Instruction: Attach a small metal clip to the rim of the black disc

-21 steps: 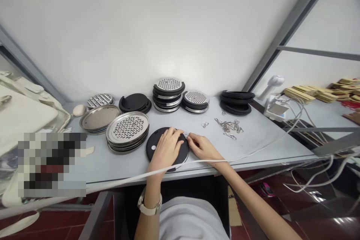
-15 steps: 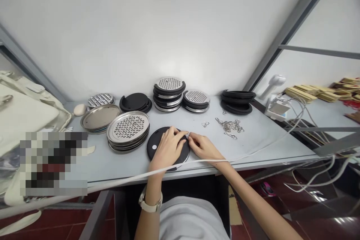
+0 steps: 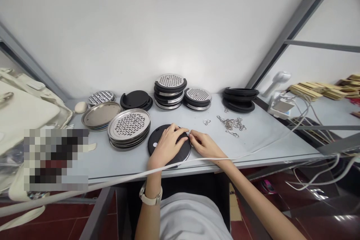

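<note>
A round black grater holder (image 3: pixel 153 137) lies flat at the table's front edge, with a white dot on its left side. Over its right half rests my left hand (image 3: pixel 166 144), thumb and fingers closed on it and pressing toward its right rim. My right hand (image 3: pixel 203 143) pinches a small metal clip (image 3: pixel 188 133) at that rim, right by my left fingertips; most of the clip is hidden. Several similar metal clips (image 3: pixel 232 123) lie in a loose pile to the right, and one clip (image 3: pixel 207 122) lies apart, nearer my right hand.
Left of the holder stand stacked metal grater plates (image 3: pixel 129 125) and plain metal discs (image 3: pixel 101 114). Behind are black discs (image 3: pixel 135 99), stacked graters (image 3: pixel 170 80), another grater stack (image 3: pixel 198 95) and black rings (image 3: pixel 239 107). A white cable (image 3: pixel 213 158) crosses in front of my forearms.
The view has shifted slightly. Both hands stay at the holder's right rim, and a bit more of the metal clip shows between my fingertips.
</note>
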Motion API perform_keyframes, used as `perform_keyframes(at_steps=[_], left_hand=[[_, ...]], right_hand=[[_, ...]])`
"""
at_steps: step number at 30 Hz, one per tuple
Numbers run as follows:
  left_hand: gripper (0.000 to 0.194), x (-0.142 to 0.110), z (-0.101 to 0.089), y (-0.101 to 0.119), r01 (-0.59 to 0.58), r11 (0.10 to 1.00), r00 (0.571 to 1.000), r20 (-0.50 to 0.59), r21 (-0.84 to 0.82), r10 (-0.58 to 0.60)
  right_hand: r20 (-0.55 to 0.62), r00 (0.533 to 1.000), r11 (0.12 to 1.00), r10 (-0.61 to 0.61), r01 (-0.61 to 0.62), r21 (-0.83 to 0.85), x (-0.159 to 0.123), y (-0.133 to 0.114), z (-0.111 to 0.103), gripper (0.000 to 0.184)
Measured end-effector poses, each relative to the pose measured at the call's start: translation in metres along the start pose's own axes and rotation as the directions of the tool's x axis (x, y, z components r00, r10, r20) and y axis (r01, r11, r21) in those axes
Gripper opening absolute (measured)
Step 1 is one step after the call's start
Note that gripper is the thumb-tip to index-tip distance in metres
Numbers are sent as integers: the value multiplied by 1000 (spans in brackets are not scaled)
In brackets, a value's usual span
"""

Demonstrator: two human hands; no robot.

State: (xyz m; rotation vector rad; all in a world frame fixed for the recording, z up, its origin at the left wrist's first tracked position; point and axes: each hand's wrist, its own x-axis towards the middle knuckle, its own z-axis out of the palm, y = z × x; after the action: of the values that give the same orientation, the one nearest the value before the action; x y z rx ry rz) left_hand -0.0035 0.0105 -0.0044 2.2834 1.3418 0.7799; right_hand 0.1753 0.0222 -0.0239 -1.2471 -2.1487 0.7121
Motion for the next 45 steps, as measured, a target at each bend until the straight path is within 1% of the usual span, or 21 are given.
perform_keyframes(at_steps=[16, 23, 28, 45], left_hand=[[28, 1, -1, -1, -10, 1000, 1000, 5, -7, 10], [25, 3, -1, 1, -44, 997, 999, 2, 70, 44], [27, 4, -1, 2, -65, 994, 998, 10, 89, 64], [27, 4, 0, -1, -56, 998, 998, 10, 13, 56]], right_hand=[[2, 1000, 1000, -3, 3, 13, 1, 1, -1, 30], [8, 1000, 1000, 0, 0, 7, 1, 1, 0, 29], [-4, 1000, 1000, 8, -8, 2, 0, 2, 1, 27], [-7, 1000, 1000, 17, -17, 17, -1, 1, 1, 23]])
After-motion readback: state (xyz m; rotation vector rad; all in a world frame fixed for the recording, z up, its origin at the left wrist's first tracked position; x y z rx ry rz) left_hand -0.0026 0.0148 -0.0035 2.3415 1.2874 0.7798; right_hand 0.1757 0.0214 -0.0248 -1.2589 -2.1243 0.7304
